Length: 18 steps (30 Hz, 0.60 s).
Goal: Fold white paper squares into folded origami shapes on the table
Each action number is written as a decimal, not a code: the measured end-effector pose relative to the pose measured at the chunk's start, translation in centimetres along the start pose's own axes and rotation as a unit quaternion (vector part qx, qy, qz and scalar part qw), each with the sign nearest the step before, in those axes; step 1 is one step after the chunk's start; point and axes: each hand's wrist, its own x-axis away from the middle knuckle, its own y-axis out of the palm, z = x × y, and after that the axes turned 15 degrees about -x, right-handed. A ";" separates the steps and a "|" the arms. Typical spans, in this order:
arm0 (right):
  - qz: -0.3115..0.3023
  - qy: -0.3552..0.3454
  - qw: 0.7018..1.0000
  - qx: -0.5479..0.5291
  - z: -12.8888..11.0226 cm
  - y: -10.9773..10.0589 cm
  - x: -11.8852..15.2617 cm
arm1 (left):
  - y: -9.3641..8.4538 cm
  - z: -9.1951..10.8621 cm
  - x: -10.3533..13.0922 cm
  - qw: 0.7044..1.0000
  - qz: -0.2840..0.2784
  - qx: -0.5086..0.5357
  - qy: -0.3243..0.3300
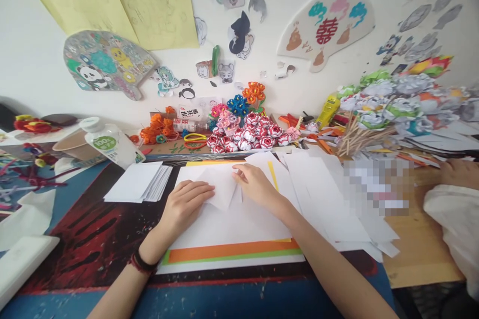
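Between my two hands is a small sheet of white paper (221, 187), partly folded, with a pointed corner towards me. My right hand (251, 182) pinches its upper right edge between thumb and fingertips. On its left side lies my left hand (189, 202), fingers bent over the paper and the thumb hidden beneath. Under both hands is a pile of larger sheets, a white sheet (239, 229) on top and an orange sheet (232, 250) showing at the front edge. Left of my left hand rests a stack of small white papers (132, 182).
Red-and-white paper flowers (254, 133) and a bunch of paper flowers on sticks (389, 99) stand behind. A white bottle (110, 142) leans at the left. More white sheets (322, 194) spread rightward. Another person's sleeve (449, 224) is at the right edge.
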 end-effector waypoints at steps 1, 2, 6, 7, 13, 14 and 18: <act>0.004 -0.003 0.999 -0.037 0.3 0.2 -0.2 | -0.2 0.2 0.0 1.000 0.012 0.004 0.003; 0.007 -0.005 0.997 -0.079 0.4 0.4 -0.4 | -0.5 0.4 -0.1 1.000 0.023 0.007 0.006; -0.014 0.011 0.955 -0.296 0.3 1.1 -0.6 | -1.5 0.9 -0.3 0.998 0.048 0.008 0.027; -0.024 0.021 0.937 -0.347 0.1 1.2 -0.5 | -1.7 1.0 -0.4 0.998 0.048 0.001 0.037; -0.056 0.069 0.911 -0.404 -0.4 1.9 0.2 | -2.5 0.6 -0.4 0.998 -0.024 -0.052 0.041; -0.042 0.063 0.919 -0.387 -0.3 2.1 0.2 | -2.6 0.6 -0.3 0.997 -0.035 -0.051 0.037; -0.034 0.037 0.922 -0.385 -0.7 2.8 0.0 | -2.8 0.6 -0.5 0.999 -0.015 -0.003 -0.032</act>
